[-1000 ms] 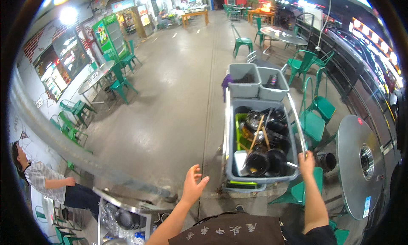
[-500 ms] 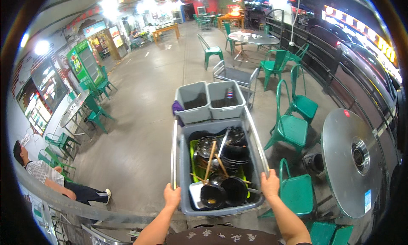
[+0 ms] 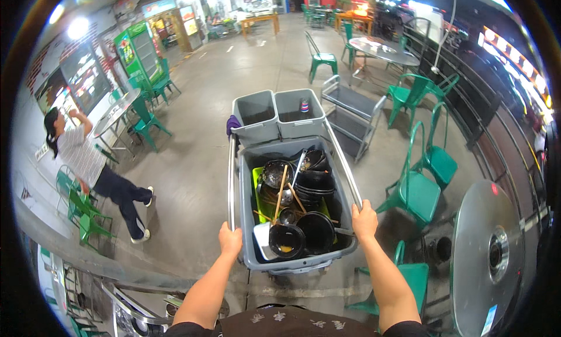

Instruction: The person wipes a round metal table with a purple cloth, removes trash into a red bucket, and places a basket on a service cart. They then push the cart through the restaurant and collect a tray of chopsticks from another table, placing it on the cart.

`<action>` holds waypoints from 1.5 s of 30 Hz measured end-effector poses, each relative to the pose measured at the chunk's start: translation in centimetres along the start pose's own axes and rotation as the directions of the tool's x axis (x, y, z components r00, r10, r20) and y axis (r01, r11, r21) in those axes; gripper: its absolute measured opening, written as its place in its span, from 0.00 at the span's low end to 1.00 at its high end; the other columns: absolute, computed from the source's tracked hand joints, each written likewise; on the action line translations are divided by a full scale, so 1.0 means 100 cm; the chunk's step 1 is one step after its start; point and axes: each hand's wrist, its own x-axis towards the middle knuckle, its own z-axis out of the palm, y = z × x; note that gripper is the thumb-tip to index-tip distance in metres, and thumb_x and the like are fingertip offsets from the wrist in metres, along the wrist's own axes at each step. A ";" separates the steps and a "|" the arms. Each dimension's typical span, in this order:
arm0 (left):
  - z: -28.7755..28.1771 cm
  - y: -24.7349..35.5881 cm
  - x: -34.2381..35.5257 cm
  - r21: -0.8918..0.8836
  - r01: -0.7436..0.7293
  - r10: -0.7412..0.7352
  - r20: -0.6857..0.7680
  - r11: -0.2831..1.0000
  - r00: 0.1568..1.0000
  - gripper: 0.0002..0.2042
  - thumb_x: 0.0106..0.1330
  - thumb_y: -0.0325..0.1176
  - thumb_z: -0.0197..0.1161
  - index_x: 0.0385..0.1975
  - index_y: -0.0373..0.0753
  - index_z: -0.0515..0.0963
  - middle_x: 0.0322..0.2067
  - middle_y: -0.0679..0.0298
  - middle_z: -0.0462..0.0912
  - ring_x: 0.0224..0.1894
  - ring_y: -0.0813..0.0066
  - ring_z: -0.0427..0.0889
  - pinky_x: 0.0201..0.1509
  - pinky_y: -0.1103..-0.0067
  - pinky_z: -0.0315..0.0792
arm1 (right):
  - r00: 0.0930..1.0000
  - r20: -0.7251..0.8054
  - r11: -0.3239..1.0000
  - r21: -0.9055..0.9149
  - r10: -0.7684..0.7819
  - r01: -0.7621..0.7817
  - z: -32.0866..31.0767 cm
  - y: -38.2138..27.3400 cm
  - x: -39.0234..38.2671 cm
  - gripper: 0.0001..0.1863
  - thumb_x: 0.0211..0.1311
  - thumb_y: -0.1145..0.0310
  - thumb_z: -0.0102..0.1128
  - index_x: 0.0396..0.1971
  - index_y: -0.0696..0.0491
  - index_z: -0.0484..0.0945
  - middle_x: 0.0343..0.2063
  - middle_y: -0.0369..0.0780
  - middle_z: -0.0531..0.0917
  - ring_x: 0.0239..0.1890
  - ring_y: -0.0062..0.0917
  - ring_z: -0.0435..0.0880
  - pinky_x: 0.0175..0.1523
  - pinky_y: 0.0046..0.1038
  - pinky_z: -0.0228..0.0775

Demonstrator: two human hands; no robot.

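My left hand (image 3: 230, 239) is wrapped round the left metal rail (image 3: 232, 185) of a cart. On the opposite side, my right hand (image 3: 365, 221) grips the right rail (image 3: 343, 159). Between the rails sits a large grey tub (image 3: 248, 252). Inside it are a yellow-green crate (image 3: 257, 176), stacked black bowls (image 3: 318, 229), a white container (image 3: 261, 238) and several wooden-handled utensils (image 3: 281, 191). Two light grey bins (image 3: 255, 135) stand at the cart's front; a can or bottle (image 3: 304, 105) is in the right one. Purple cloth (image 3: 232, 125) hangs over the left bin's edge.
A grey tiered trolley (image 3: 353, 112) stands ahead, right of the bins. Green chairs (image 3: 418, 200) and a round metal table (image 3: 485, 261) line the right side. At left, a person in a striped top (image 3: 82, 156) walks near chairs and a long table (image 3: 120, 112).
The surroundings have shifted right in view, and the cart with both my hands sits slightly higher and farther left. The person at left shows more fully, one hand raised. Both hands keep their grip.
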 end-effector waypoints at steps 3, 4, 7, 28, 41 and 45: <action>0.074 -0.022 0.055 -0.018 -0.033 0.032 -0.053 0.999 0.998 0.09 0.53 0.29 0.57 0.33 0.32 0.73 0.32 0.45 0.81 0.38 0.44 0.81 0.45 0.60 0.74 | 0.997 -0.040 0.997 0.034 -0.068 0.069 0.082 0.029 0.061 0.17 0.64 0.52 0.57 0.36 0.53 0.73 0.30 0.52 0.84 0.36 0.51 0.83 0.41 0.51 0.73; 0.094 -0.040 0.076 0.002 -0.057 0.057 -0.082 0.998 0.995 0.10 0.53 0.29 0.57 0.34 0.32 0.73 0.33 0.44 0.82 0.40 0.43 0.81 0.46 0.60 0.73 | 0.995 -0.043 0.995 0.045 -0.085 0.086 0.121 0.036 0.073 0.18 0.64 0.52 0.57 0.36 0.53 0.73 0.31 0.51 0.84 0.37 0.51 0.83 0.41 0.50 0.73; 0.155 -0.089 0.130 0.039 -0.005 0.010 -0.131 0.999 0.991 0.11 0.53 0.29 0.57 0.36 0.33 0.73 0.35 0.43 0.82 0.42 0.42 0.81 0.48 0.59 0.73 | 0.995 -0.028 0.995 0.031 -0.093 0.094 0.225 0.061 0.108 0.17 0.64 0.52 0.57 0.37 0.52 0.73 0.32 0.50 0.84 0.38 0.50 0.83 0.42 0.50 0.73; 0.241 -0.209 0.265 0.162 -0.394 0.421 -0.193 0.905 0.886 0.08 0.52 0.30 0.60 0.28 0.32 0.74 0.26 0.47 0.81 0.32 0.49 0.81 0.41 0.62 0.73 | 0.997 -0.076 0.977 0.210 -0.006 0.022 0.411 0.121 0.073 0.18 0.64 0.54 0.56 0.39 0.55 0.70 0.30 0.56 0.83 0.36 0.53 0.83 0.43 0.50 0.75; 0.258 -0.223 0.280 0.177 -0.321 0.357 -0.232 0.930 0.905 0.08 0.53 0.28 0.60 0.27 0.29 0.73 0.24 0.48 0.79 0.28 0.55 0.79 0.36 0.64 0.72 | 0.997 -0.071 0.958 0.279 -0.040 0.058 0.429 0.137 0.077 0.15 0.63 0.59 0.58 0.36 0.56 0.69 0.27 0.53 0.83 0.33 0.51 0.84 0.40 0.49 0.75; 0.268 -0.211 0.265 0.205 -0.426 0.465 -0.215 0.881 0.858 0.09 0.53 0.29 0.61 0.27 0.29 0.72 0.24 0.47 0.78 0.28 0.51 0.79 0.38 0.62 0.72 | 0.990 -0.139 0.958 0.277 -0.036 0.074 0.438 0.146 0.084 0.17 0.63 0.59 0.58 0.36 0.57 0.68 0.28 0.55 0.82 0.34 0.53 0.83 0.41 0.49 0.75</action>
